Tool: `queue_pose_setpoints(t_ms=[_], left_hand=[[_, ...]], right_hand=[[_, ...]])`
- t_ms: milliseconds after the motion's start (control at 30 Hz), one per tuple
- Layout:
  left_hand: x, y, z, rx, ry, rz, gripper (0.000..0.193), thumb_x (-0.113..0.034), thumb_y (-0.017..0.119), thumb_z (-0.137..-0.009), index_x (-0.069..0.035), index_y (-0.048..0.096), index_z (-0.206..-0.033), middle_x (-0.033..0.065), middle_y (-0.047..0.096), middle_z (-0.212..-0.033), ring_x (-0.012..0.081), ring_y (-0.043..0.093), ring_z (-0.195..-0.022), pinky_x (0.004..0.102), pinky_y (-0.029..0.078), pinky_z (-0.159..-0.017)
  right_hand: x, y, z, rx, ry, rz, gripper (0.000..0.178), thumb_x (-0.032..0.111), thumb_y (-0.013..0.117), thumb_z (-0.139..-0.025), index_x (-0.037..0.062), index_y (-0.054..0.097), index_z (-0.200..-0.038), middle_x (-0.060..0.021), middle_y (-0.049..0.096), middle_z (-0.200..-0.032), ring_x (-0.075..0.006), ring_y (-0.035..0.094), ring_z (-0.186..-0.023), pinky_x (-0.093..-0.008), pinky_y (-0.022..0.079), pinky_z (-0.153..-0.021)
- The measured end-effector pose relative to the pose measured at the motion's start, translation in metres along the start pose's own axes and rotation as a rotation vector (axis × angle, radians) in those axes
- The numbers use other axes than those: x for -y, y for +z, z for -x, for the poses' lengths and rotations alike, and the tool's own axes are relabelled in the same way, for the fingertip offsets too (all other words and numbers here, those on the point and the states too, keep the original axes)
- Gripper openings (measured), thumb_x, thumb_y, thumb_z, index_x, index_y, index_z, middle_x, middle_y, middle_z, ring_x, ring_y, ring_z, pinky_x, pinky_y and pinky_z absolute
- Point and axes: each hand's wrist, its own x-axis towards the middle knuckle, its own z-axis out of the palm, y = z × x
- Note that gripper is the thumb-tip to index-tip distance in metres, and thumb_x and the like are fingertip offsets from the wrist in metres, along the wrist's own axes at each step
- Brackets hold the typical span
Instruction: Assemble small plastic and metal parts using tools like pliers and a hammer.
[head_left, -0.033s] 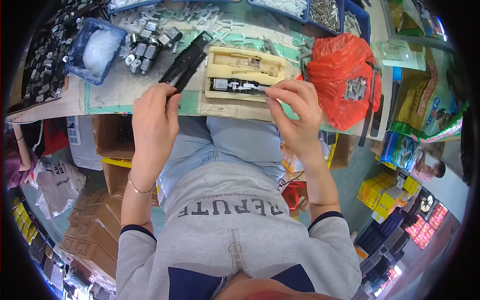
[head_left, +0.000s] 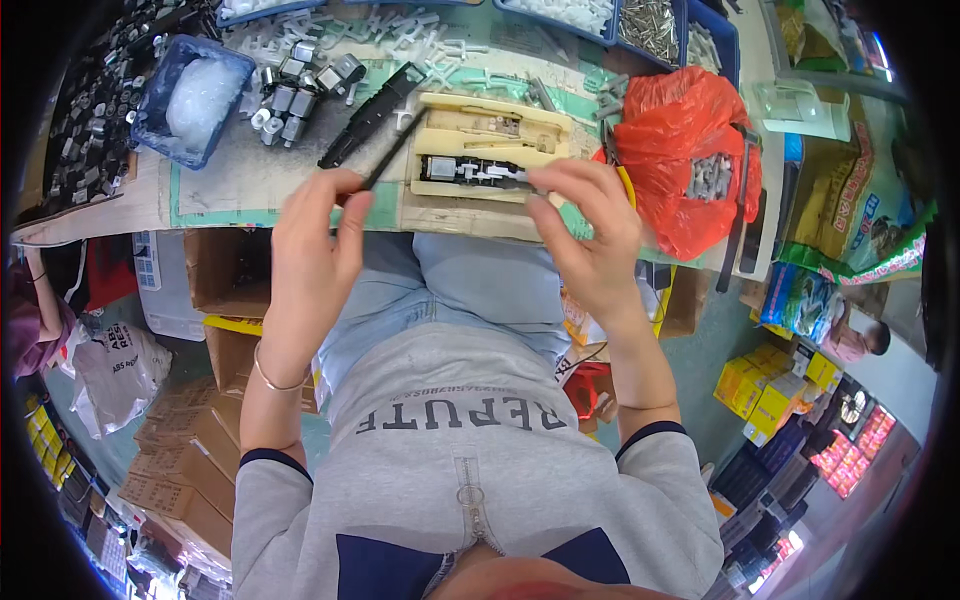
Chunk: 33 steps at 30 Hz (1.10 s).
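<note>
I pinched the slim black strip (head_left: 396, 148) in my left hand (head_left: 318, 228), positioned my right hand (head_left: 592, 228) (closure indeterminable) at the black-and-white mechanism (head_left: 478, 172) lying in the cream fixture (head_left: 445, 144), and judged light, level pressure best.

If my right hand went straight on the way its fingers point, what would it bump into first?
Probably the right end of the black housing with white parts in the cream fixture. Your right hand's fingertips look right beside it; touching or not, I can't tell.
</note>
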Motion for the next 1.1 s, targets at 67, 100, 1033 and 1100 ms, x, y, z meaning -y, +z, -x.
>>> queue_pose_setpoints(t_ms=[67, 100, 1033, 1100], left_hand=[[-0.019, 0.001, 0.0, 0.166, -0.112, 0.401, 0.013, -0.006, 0.066, -0.082, 0.001, 0.059, -0.091, 0.0119, 0.061, -0.083, 0.0261, 0.059, -0.07, 0.0306, 0.046, -0.065], [-0.028, 0.003, 0.001, 0.252, -0.167, 0.601, 0.014, -0.006, 0.066, -0.082, 0.001, 0.059, -0.091, 0.0127, 0.061, -0.083, 0.0266, 0.059, -0.068, 0.0302, 0.047, -0.063], [-0.011, 0.053, -0.039, 0.091, 0.503, -0.078, 0.026, -0.013, 0.072, -0.07, -0.009, 0.066, -0.094, 0.0015, 0.065, -0.092, 0.0211, 0.057, -0.089, 0.0343, 0.04, -0.08], [-0.01, 0.053, -0.04, 0.111, 0.489, -0.073, 0.025, -0.012, 0.072, -0.07, -0.008, 0.065, -0.094, 0.0027, 0.064, -0.093, 0.0219, 0.057, -0.089, 0.0344, 0.04, -0.08]], right_hand=[[0.018, 0.007, -0.002, 0.149, 0.248, -0.346, 0.031, 0.01, 0.066, -0.082, -0.0007, 0.059, -0.11, -0.0104, 0.063, -0.095, -0.0195, 0.06, -0.086, -0.0309, 0.048, -0.079], [0.023, 0.014, 0.001, 0.234, 0.357, -0.552, 0.032, 0.011, 0.065, -0.085, -0.0017, 0.057, -0.113, -0.0103, 0.063, -0.097, -0.0179, 0.06, -0.086, -0.0304, 0.048, -0.08], [-0.14, -0.161, 0.001, -0.264, 0.521, 0.789, 0.029, 0.019, 0.052, -0.089, -0.0004, 0.06, -0.109, -0.022, 0.06, -0.11, -0.0359, 0.057, -0.103, -0.0404, 0.043, -0.088], [-0.136, -0.158, -0.011, -0.239, 0.447, 0.886, 0.026, 0.018, 0.053, -0.087, -0.0003, 0.06, -0.105, -0.0209, 0.061, -0.106, -0.0358, 0.058, -0.1, -0.0413, 0.044, -0.087]])
